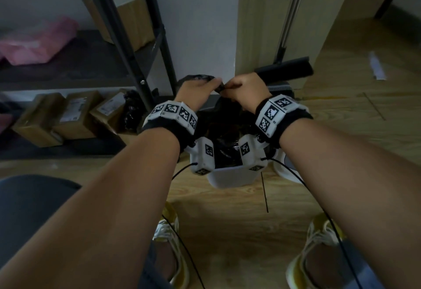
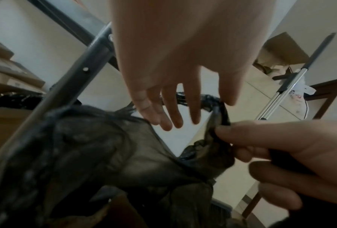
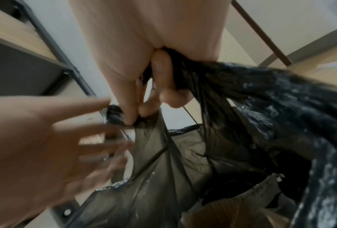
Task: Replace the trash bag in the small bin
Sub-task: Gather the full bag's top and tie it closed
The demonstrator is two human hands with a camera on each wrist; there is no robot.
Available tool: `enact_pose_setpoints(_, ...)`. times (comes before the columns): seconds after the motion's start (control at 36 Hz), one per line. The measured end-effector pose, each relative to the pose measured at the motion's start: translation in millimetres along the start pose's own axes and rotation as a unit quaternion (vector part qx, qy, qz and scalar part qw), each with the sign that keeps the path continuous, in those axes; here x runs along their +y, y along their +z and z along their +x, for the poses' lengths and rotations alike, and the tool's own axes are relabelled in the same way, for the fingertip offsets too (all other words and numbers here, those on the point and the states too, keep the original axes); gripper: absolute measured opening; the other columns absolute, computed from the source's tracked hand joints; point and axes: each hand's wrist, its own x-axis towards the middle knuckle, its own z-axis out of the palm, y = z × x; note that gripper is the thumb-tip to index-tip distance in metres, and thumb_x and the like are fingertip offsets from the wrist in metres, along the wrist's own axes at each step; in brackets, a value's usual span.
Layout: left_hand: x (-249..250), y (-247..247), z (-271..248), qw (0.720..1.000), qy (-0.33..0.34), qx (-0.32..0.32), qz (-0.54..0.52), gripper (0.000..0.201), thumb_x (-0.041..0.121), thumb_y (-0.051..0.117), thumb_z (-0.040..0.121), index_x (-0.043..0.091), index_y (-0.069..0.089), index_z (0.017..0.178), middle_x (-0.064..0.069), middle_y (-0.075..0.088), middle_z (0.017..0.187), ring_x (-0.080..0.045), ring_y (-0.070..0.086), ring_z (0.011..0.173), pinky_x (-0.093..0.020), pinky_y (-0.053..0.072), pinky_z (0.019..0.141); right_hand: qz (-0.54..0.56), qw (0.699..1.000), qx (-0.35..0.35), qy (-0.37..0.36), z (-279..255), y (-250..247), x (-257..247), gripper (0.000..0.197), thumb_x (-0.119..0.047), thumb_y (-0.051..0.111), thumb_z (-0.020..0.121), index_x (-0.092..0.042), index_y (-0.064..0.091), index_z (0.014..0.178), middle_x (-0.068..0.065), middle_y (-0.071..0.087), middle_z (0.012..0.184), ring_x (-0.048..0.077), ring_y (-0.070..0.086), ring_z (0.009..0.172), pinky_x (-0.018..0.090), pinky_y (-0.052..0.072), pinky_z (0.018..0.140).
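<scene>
Right hand (image 3: 159, 86) pinching black trash bag (image 3: 261, 123), left hand (image 2: 173, 77) spreading beside it, small bin (image 1: 232, 178) sitting between shelf post (image 1: 164, 45) and broom (image 1: 284, 70).

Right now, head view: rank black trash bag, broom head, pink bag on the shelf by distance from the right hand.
1. black trash bag: pinched by the right hand.
2. broom head: just behind, to its right.
3. pink bag: far left, on the shelf.
</scene>
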Motion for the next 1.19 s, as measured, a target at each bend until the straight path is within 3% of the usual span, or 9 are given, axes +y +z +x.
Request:
enact_pose_setpoints(0.11,-0.7,-2.6,1.9,0.998,0.057,0.0,0.029,0.039,0.032,0.064,0.089,0.017,0.052,0.056,0.008,0.047,0.051,0.002,0.043,0.046,-0.008,0.031,0.045,-0.007,1.0,0.002,-0.009,-2.3,1.3,0.2,0.021,-0.02,0.072,0.082,-0.009,0.077,0.099,0.01,0.075,0.097,0.021,0.068,0.089,0.034,0.053,0.084)
enact_pose_setpoints(0.22,2.4,-8.0,9.1,0.998,0.057,0.019,-0.028,0.021,0.027,0.056,0.093,0.02,0.072,0.082,-0.001,0.067,0.086,-0.009,0.059,0.079,-0.018,0.045,0.073,-0.053,0.997,0.042,0.032,-1.5,-4.2,9.7,0.027,-0.02,0.067,0.082,-0.011,0.071,0.107,0.007,0.069,0.106,0.022,0.064,0.098,0.025,0.049,0.08)
enact_pose_setpoints(0.36,3.4,-13.2,16.9,0.984,0.003,-0.025,-0.174,0.032,0.015,0.039,0.101,0.017,0.058,0.075,0.001,0.072,0.083,-0.015,0.066,0.084,-0.035,0.046,0.092,-0.039,0.988,0.096,0.112,-5.5,-14.6,15.5,0.027,-0.02,0.05,0.089,-0.004,0.052,0.111,0.009,0.056,0.093,0.027,0.054,0.083,0.032,0.043,0.071)
enact_pose_setpoints(0.53,2.6,-8.5,7.3,0.961,-0.033,-0.071,-0.267,0.028,0.011,0.039,0.101,0.006,0.051,0.076,-0.008,0.067,0.05,-0.017,0.067,0.045,-0.019,0.052,0.045,-0.081,0.984,0.109,0.112,-5.3,-26.4,13.6,0.032,-0.004,0.033,0.095,0.006,0.059,0.11,0.022,0.059,0.121,0.036,0.055,0.11,0.039,0.044,0.091)
enact_pose_setpoints(0.78,-12.4,5.5,12.1,0.991,0.008,-0.086,-0.097,0.03,0.013,0.041,0.101,0.011,0.056,0.075,0.006,0.043,0.035,-0.006,0.037,0.026,-0.029,0.045,0.05,-0.082,0.983,0.15,0.069,-10.1,-28.9,12.8,0.029,-0.008,0.029,0.097,-0.002,0.05,0.116,0.022,0.064,0.104,0.036,0.059,0.094,0.042,0.049,0.079)
enact_pose_setpoints(0.92,-13.2,9.7,12.3,0.995,0.006,-0.093,-0.021,0.021,0.018,0.046,0.099,0.004,0.061,0.098,-0.004,0.04,0.057,-0.015,0.041,0.039,-0.029,0.037,0.048,-0.16,0.972,0.164,0.053,-5.3,-32.6,7.9,0.026,-0.014,0.027,0.101,-0.007,0.048,0.116,0.012,0.058,0.092,0.026,0.049,0.078,0.033,0.037,0.067)
enact_pose_setpoints(1.03,-16.1,13.6,13.5,0.988,0.001,-0.115,0.1,0.054,0.034,0.07,0.082,0.013,0.053,0.13,-0.008,0.061,0.099,-0.017,0.053,0.057,-0.025,0.043,0.056,-0.108,0.983,0.139,0.045,-1.2,-31.7,4.2,0.025,-0.013,0.034,0.1,-0.008,0.052,0.116,0.011,0.063,0.107,0.028,0.06,0.094,0.031,0.042,0.075)
enact_pose_setpoints(1.11,-16.8,18.0,12.8,0.979,-0.003,-0.17,0.108,0.076,0.029,0.08,0.073,0.017,0.044,0.139,-0.009,0.057,0.131,-0.026,0.064,0.094,-0.026,0.047,0.073,-0.061,0.991,0.12,0.021,1.6,-29.2,1.5,0.027,-0.018,0.045,0.099,-0.011,0.053,0.124,0.007,0.062,0.12,0.024,0.059,0.11,0.032,0.046,0.092)
enact_pose_setpoints(1.19,-13.7,22.8,6.4,0.975,0.006,-0.179,0.131,0.076,0.031,0.08,0.074,0.021,0.043,0.14,0.006,0.053,0.128,-0.016,0.056,0.101,-0.026,0.044,0.079,-0.057,0.993,0.102,-0.012,3.7,-26.2,0.1,0.033,-0.019,0.054,0.095,-0.015,0.053,0.127,0.005,0.062,0.117,0.017,0.059,0.101,0.022,0.042,0.083)
